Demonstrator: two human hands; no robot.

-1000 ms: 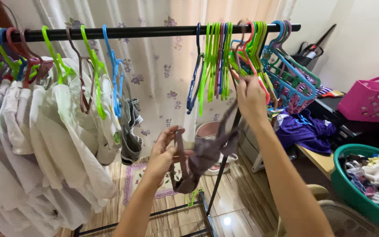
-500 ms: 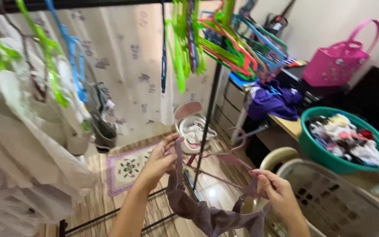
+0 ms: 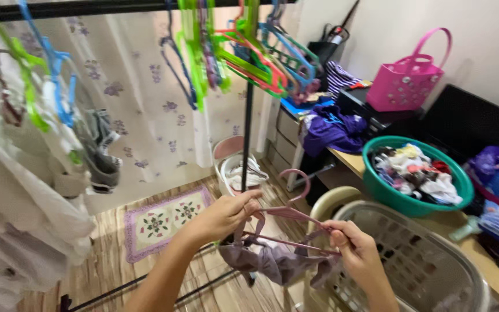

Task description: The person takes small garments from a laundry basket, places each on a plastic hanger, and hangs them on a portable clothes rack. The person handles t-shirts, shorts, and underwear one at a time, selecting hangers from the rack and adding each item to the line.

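My left hand (image 3: 226,216) pinches one end of a dusty-pink plastic hanger (image 3: 287,214) together with a strap of a greyish-mauve garment (image 3: 275,263). My right hand (image 3: 356,251) grips the hanger's other end and the garment's other strap. The garment sags below the hanger, between my hands. The hanger's hook points up and away from me. All this is held low, in front of the black clothes rail's upright pole (image 3: 248,124).
The black rail (image 3: 82,8) carries pale clothes (image 3: 24,196) at left and several empty coloured hangers (image 3: 249,55) at centre. A beige laundry basket (image 3: 411,254) stands below my right hand. A green basin of clothes (image 3: 417,173) and a pink basket (image 3: 405,84) stand at right.
My right hand came down from the rail holding a pink hanger. Both hands moved closer together, and the garment's straps now lie on the hanger's ends. My view swung down and right.
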